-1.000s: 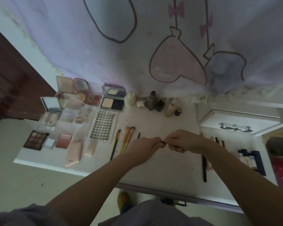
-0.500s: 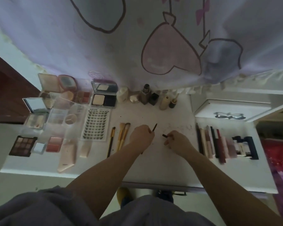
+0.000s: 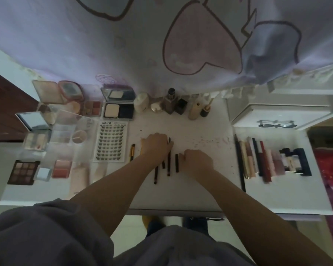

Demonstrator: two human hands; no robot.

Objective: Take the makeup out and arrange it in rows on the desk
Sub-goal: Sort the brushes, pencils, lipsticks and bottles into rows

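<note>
A pale curtain [image 3: 123, 45] printed with heart outlines hangs behind a white bench [image 3: 181, 194] already crowded with makeup: open palettes and compacts [image 3: 119, 106] to the left, a lash card [image 3: 112, 143] beside them, small bottles [image 3: 171, 102] along the back edge, and a tidy row of lipsticks and pencils [image 3: 258, 160] on the right. In the middle, the left hand [image 3: 156, 146] rests knuckles-up over the tops of a few thin dark pencils [image 3: 168, 160], its fingers curled down onto them, though whether it pinches one or merely presses cannot be told. The right hand [image 3: 197, 160] sits just beside a short dark stick [image 3: 176, 163], fingers curled under, touching or nearly touching it — again the grip is hidden. The likely step is squaring these slim pieces into a parallel row. The risk lies in their shape: round, light pencils may roll when nudged, and a sideways push from either hand could fan them out or knock them against the gold-handled brush [image 3: 132, 152] just left of the wrist. The left forearm also lies close above the tubes [image 3: 79, 177] near the front edge — a careless drag back could sweep one off the bench.
</note>
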